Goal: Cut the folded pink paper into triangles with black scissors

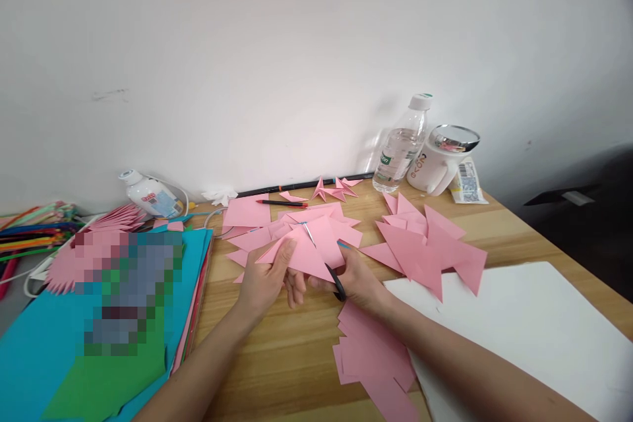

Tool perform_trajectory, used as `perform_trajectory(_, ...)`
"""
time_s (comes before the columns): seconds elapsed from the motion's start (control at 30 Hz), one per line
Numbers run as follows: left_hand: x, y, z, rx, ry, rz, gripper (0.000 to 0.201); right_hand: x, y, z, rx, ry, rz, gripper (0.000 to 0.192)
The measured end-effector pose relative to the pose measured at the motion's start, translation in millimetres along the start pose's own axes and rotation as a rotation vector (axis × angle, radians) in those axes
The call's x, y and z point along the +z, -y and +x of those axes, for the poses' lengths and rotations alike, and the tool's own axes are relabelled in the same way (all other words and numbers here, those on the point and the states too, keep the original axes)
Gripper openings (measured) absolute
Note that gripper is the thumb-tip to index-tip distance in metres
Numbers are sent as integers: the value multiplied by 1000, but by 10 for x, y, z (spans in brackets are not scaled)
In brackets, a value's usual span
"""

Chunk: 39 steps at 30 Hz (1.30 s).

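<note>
My left hand (264,277) pinches a folded pink paper triangle (306,254) by its left edge, held above the wooden table (277,356). My right hand (359,280) grips black-handled scissors (337,285), whose blades (309,233) rise up through the middle of the triangle. Both hands sit close together near the table's middle. More pink sheets (291,217) lie flat just behind the held piece.
Pink triangles (428,247) pile at the right, pink scraps (378,359) near my right forearm, a white sheet (534,336) at right front. Coloured paper stack (103,343) at left, coloured sticks (30,234), glue bottle (148,196), water bottle (403,145), white mug (440,161), red pencil (281,203).
</note>
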<state>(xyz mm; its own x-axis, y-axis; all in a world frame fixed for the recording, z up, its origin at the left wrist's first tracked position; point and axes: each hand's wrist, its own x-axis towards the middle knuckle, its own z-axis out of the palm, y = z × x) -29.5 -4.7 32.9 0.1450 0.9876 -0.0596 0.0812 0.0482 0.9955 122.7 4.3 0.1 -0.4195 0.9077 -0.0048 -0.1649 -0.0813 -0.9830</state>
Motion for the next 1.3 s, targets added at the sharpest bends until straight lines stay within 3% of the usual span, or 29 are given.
perform_trajectory(0.23, 6, -2, -7, -7, -9, -12, 39, 4, -3, 4, 8, -8, -30, 22)
perform_trajectory(0.97, 17, -30, -15, -19, -8, -1, 43, 33, -42, 14, 47, -38, -15, 31)
perform_trajectory(1.2, 5, -16, 4, 8, 3, 0, 43, 9, -120, 38, 73, -124, 32, 31)
perform_trajectory(1.3, -22, 7, 23, 43, -59, -14, 47, 1, -104, 13, -2, -226, -80, 28)
